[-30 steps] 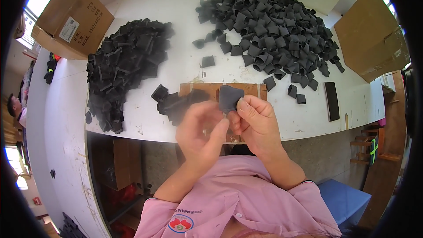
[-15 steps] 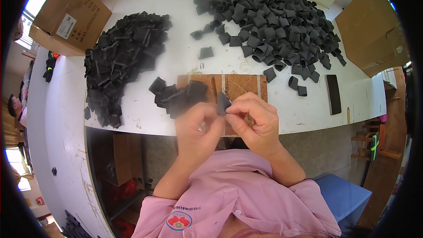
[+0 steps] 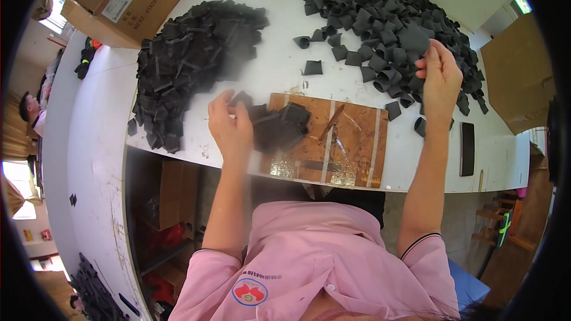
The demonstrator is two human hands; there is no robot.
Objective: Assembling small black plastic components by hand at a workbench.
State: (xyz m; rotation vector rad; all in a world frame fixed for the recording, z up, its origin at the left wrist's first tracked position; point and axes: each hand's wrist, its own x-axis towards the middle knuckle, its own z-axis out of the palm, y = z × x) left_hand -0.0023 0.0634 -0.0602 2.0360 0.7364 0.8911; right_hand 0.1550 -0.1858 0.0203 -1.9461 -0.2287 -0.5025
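My right hand point(image 3: 441, 77) is raised over the right-hand heap of short black fabric tubes point(image 3: 386, 18). Between its thumb and fingers it pinches one black fabric tube point(image 3: 414, 37). My left hand point(image 3: 231, 125) is at the left end of a small pile of flat black fabric pieces point(image 3: 279, 128), its thumb and fingers closing about one black fabric piece point(image 3: 242, 98). The small pile partly covers a brown taped board point(image 3: 357, 142) at the table's front edge. A narrow brown strip point(image 3: 332, 122) lies on that board.
A large heap of flat black pieces point(image 3: 190, 53) occupies the left of the white table point(image 3: 279, 41). Cardboard boxes stand at the back left point(image 3: 125, 6) and right point(image 3: 517, 74). A dark phone point(image 3: 468, 148) lies at the right. A person point(image 3: 34, 110) is at the far left.
My hands were together over the board with a black piece between them. They have since parted: the right went far right with a tube, the left moved to the small pile. The view has shifted.
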